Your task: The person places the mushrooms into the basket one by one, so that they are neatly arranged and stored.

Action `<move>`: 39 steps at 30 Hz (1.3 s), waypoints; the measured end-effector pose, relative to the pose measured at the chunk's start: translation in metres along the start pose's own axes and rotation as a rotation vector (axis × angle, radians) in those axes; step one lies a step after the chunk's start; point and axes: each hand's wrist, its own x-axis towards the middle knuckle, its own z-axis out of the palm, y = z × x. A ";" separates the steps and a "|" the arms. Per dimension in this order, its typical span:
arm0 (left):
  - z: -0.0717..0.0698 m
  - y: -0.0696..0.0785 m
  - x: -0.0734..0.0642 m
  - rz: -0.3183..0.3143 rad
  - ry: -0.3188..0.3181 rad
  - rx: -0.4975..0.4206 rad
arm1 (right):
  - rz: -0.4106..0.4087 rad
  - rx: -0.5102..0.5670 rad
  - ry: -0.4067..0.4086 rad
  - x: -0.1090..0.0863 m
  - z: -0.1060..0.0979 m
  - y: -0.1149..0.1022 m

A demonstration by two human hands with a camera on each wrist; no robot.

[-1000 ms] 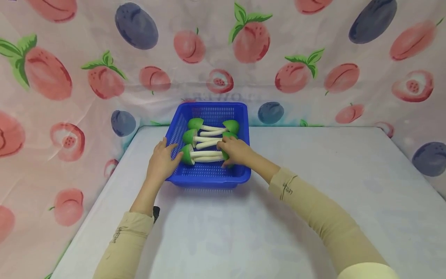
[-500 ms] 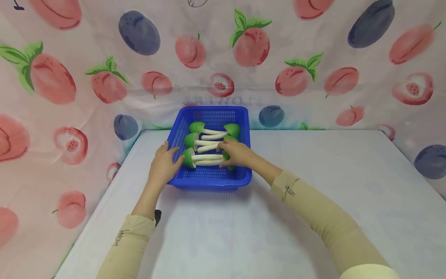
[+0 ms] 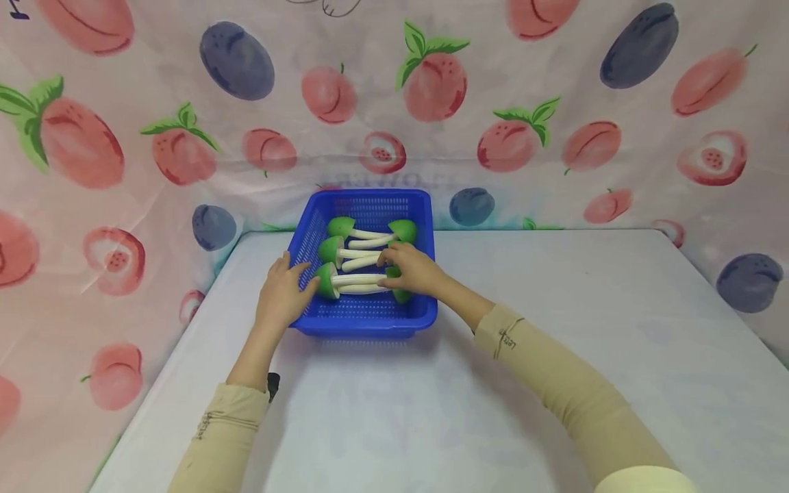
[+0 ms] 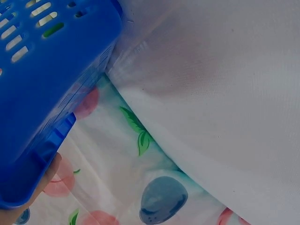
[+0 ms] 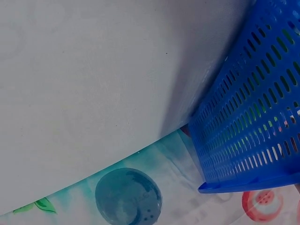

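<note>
A blue perforated plastic basket (image 3: 364, 327) holds several toy mushrooms with green caps and white stems, laid in three rows with caps at opposite ends. My left hand (image 3: 280, 294) rests at the basket's left rim with fingers spread, thumb tip right at the green cap of the front left mushroom (image 3: 327, 282). Over the right rim reaches my right hand (image 3: 413, 269), thumb and fingers around the cap end of the front right mushroom (image 3: 402, 294), partly hiding it. In the left wrist view, fingers (image 4: 49, 176) show at the rim; the right wrist view shows the basket's side (image 5: 243, 117).
The basket stands at the back of a white-covered table (image 3: 555, 329), close to a fruit-print cloth (image 3: 444, 150) hanging behind it. The same cloth runs down the left side. White tabletop extends to the right and in front.
The head view has shifted slightly. My right thumb has moved a little left and up over the front right mushroom. The left hand stays at the rim, and the mushroom rows look the same.
</note>
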 end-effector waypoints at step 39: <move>-0.002 0.003 0.016 0.170 0.033 0.087 | -0.068 0.139 0.298 -0.025 -0.012 0.016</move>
